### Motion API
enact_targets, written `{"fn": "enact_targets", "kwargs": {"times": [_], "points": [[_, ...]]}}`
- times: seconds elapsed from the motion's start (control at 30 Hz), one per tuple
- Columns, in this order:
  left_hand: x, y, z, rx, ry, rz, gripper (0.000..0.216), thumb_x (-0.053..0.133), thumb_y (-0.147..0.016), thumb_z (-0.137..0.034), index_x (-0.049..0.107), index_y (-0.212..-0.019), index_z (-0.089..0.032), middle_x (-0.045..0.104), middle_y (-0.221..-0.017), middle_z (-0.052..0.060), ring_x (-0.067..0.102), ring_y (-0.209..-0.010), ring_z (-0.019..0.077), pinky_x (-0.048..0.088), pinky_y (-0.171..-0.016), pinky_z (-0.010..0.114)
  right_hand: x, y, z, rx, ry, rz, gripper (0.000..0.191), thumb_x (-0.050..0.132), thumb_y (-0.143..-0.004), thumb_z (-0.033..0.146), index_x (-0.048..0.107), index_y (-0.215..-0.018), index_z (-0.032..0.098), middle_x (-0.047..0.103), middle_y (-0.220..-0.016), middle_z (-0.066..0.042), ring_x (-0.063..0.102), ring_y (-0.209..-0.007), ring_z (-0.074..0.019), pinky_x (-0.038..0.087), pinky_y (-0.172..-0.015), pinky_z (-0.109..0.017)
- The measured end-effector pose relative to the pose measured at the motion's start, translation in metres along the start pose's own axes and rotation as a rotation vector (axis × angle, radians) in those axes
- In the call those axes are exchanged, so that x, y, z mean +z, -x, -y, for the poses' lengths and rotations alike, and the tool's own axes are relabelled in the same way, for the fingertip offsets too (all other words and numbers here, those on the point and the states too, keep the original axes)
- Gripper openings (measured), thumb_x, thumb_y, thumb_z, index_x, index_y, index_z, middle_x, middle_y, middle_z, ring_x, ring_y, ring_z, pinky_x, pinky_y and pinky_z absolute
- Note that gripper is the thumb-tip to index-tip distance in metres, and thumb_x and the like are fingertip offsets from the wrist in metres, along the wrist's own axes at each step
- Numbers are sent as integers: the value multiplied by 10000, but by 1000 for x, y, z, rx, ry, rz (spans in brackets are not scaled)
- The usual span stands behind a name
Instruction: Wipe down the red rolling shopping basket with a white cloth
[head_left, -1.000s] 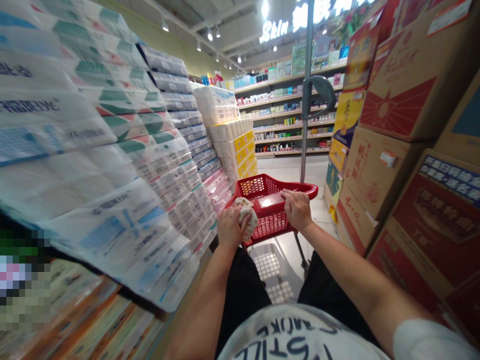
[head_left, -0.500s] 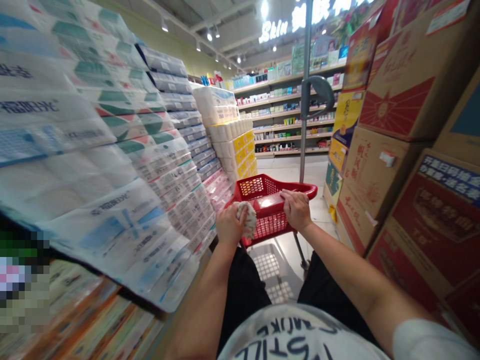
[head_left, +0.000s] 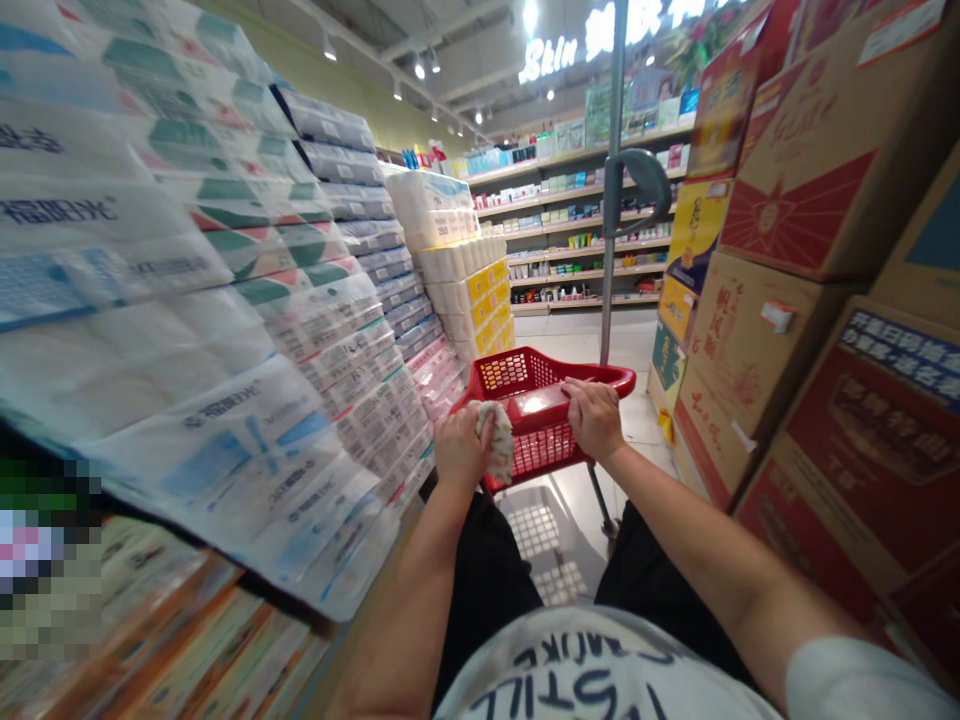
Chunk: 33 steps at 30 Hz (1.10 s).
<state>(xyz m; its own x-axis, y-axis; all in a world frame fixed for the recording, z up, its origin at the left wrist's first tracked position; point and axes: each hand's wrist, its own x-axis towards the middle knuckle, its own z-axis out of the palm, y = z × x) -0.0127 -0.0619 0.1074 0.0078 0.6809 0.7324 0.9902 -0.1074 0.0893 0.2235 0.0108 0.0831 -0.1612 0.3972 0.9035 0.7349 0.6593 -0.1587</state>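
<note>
A red plastic shopping cart [head_left: 546, 450] with a mesh basket stands right in front of my body. My left hand [head_left: 459, 445] is closed around a crumpled white cloth [head_left: 498, 445] with small coloured marks, at the left end of the cart's handle. Whether these fingers also wrap the handle is partly hidden. On the right part of the handle [head_left: 537, 402] my right hand [head_left: 594, 415] is closed, its fingers curled over the red bar. A pale label lies on the handle between both hands. Little of the basket's inside shows.
Stacked tissue packs [head_left: 300, 300] rise along the left side. Cardboard cartons [head_left: 772, 340] are piled on the right. A grey metal pole [head_left: 609, 270] with a looped handle stands beyond the cart. Shelves of small goods [head_left: 562, 220] line the back, past a pale tiled floor [head_left: 634, 345].
</note>
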Motion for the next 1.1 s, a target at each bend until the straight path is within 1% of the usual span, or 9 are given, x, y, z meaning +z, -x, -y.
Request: {"fn": "enact_targets", "kwargs": {"times": [0.1,0.27,0.43,0.5,0.67,0.8,0.87,1.03,1.1], "points": [[2,2,1,0,15,-22,288,402,-941,-419,592,-943,-203,642,-850,59,570,-834,226,373,-798,359,1,1,0,-7,9,-5,288,416,-921,170,596,-1141,211,658,-1168,-56,568,-1042,-229,351,-953,-404],[8,14,7,108,35,-87,300,435,-924,-409,594,-1043,-184,634,-1015,99,542,-962,247,358,-891,396,2,1,-2,-17,30,-3,288,412,-923,168,596,-1141,205,654,-1167,-60,563,-1056,-229,346,-955,-401],[6,8,5,50,-12,-55,286,404,-938,-402,595,-944,-190,625,-861,69,551,-845,229,370,-803,372,3,2,-3,-19,25,-7,286,430,-914,168,597,-1143,206,652,-1177,-55,561,-1056,-229,346,-957,-399],[7,7,5,47,-21,-57,293,393,-941,-408,593,-926,-194,620,-833,64,549,-829,229,369,-789,369,2,2,-3,-17,21,-11,290,434,-910,164,597,-1145,210,650,-1183,-53,559,-1062,-231,345,-959,-401],[9,10,7,133,2,-106,307,393,-939,-414,586,-1019,-189,637,-944,92,547,-917,246,364,-851,389,2,2,-3,-14,18,-9,287,438,-908,161,598,-1142,209,652,-1181,-53,561,-1063,-233,347,-966,-406],[7,6,4,65,-23,-66,283,395,-944,-402,587,-962,-195,633,-857,63,559,-835,226,372,-786,365,2,2,-3,-8,13,-4,294,430,-911,162,597,-1149,211,651,-1184,-56,559,-1068,-236,343,-970,-412],[7,6,4,74,-33,-66,286,398,-943,-406,590,-958,-195,632,-842,59,561,-823,222,373,-780,362,2,2,-3,-7,12,-8,299,427,-912,165,599,-1152,211,650,-1187,-59,559,-1067,-240,342,-968,-416],[11,14,8,177,-10,-125,291,445,-923,-410,586,-1053,-191,635,-1017,92,548,-963,243,365,-890,386,2,2,-2,-6,13,-2,295,426,-914,169,602,-1147,206,653,-1180,-61,561,-1056,-239,345,-963,-417],[11,13,7,151,-22,-116,291,431,-929,-407,584,-1044,-187,634,-989,92,547,-945,243,368,-877,387,2,2,-2,-4,17,1,291,426,-915,168,602,-1144,204,654,-1177,-60,562,-1054,-237,348,-960,-414]]}}
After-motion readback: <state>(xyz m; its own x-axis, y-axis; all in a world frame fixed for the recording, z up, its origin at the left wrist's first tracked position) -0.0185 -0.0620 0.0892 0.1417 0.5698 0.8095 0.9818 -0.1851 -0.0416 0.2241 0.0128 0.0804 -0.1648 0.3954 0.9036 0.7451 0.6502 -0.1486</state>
